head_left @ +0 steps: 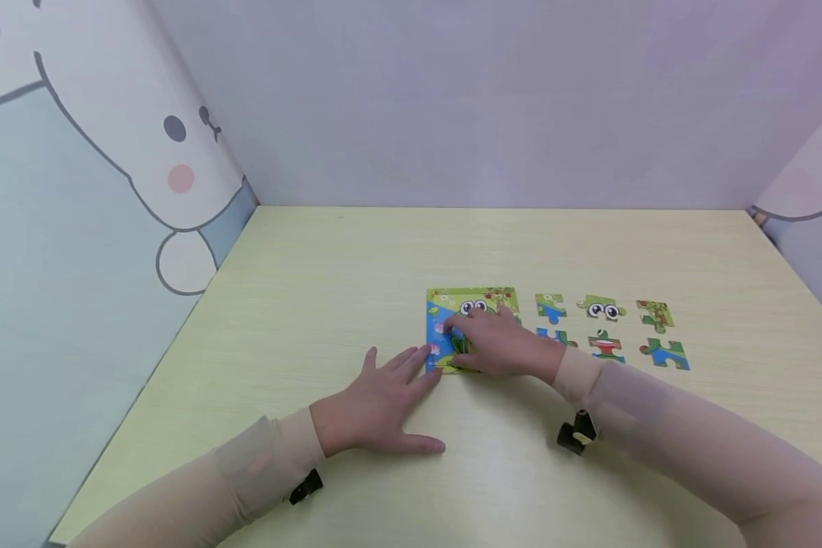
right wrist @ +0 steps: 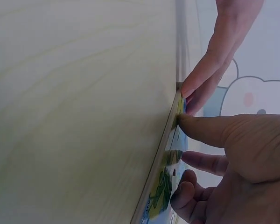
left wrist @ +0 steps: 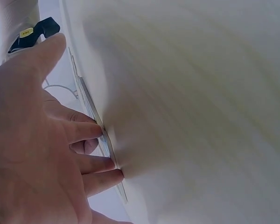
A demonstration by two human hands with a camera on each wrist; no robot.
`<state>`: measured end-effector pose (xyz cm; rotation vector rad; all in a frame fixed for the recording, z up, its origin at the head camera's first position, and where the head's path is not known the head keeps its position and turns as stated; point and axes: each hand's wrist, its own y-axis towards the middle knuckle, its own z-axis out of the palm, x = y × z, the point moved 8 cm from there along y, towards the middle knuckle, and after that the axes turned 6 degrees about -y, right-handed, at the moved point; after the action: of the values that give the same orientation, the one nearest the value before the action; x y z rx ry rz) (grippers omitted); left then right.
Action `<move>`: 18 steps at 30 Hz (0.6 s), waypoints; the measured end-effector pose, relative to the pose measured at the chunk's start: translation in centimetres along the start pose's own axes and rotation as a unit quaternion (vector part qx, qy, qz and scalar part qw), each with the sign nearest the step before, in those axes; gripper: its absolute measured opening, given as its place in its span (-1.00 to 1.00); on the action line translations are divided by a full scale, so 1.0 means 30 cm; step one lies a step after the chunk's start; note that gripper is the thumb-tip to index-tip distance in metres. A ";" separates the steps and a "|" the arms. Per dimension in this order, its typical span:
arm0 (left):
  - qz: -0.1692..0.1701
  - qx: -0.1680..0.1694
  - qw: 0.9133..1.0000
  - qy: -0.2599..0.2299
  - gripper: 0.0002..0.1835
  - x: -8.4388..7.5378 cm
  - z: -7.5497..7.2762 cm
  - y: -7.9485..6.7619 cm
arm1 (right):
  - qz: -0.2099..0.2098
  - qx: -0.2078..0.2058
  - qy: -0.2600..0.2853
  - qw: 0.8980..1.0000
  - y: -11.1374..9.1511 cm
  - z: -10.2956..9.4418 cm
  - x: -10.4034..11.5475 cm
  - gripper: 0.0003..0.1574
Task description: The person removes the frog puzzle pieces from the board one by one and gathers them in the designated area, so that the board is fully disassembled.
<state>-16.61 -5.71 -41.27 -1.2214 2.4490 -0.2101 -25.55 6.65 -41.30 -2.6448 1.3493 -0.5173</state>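
While both hands cover it, frog puzzle board (lower half hidden)

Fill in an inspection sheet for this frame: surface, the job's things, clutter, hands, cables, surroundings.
Surface: pale yellow-green wood-grain table.
Job's things: frog puzzle board near the middle; six loose puzzle pieces in two rows to its right.
Clutter: nothing seen.
Hands: left hand flat on the table, fingertips against the board's left edge; right hand lies on the board, fingers and thumb on a piece at the board's near edge.
Cables: nothing seen; small black devices at both wrists.
Surroundings: plain lilac back wall; cartoon animal panel on the left, another panel at far right.
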 end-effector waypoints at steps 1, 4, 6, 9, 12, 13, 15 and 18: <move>0.000 0.000 1.000 -0.001 0.03 0.000 0.000 0.000 | 0.001 0.003 0.002 1.000 -0.001 -0.002 0.002 -0.35; -0.001 0.001 1.000 -0.001 0.03 0.000 0.002 -0.001 | 0.004 0.012 0.001 1.000 -0.003 -0.006 0.007 -0.33; -0.001 0.000 1.000 0.000 0.03 0.000 0.003 -0.001 | 0.005 0.017 -0.005 1.000 -0.004 -0.006 0.009 -0.30; 0.001 -0.003 1.000 0.001 0.03 0.000 0.003 0.000 | 0.006 0.023 -0.012 1.000 -0.003 -0.005 0.011 -0.24; 0.003 -0.006 1.000 0.001 0.04 -0.001 0.003 0.000 | 0.008 0.031 -0.009 0.999 -0.001 -0.005 0.012 -0.22; 0.003 -0.007 1.000 0.001 0.03 -0.001 0.002 -0.001 | 0.009 0.034 -0.004 0.999 0.000 -0.005 0.011 -0.23; 0.003 -0.008 1.000 0.001 0.03 -0.002 0.002 -0.002 | 0.011 0.042 0.007 0.999 0.006 -0.003 0.008 -0.26; 0.003 -0.008 1.000 -0.001 0.03 -0.003 0.001 -0.002 | 0.016 0.055 0.031 0.998 0.016 0.002 -0.003 -0.28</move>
<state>-16.51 -5.67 -41.24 -1.2214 2.4576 -0.1875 -25.95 6.44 -41.51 -2.5351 1.3380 -0.6559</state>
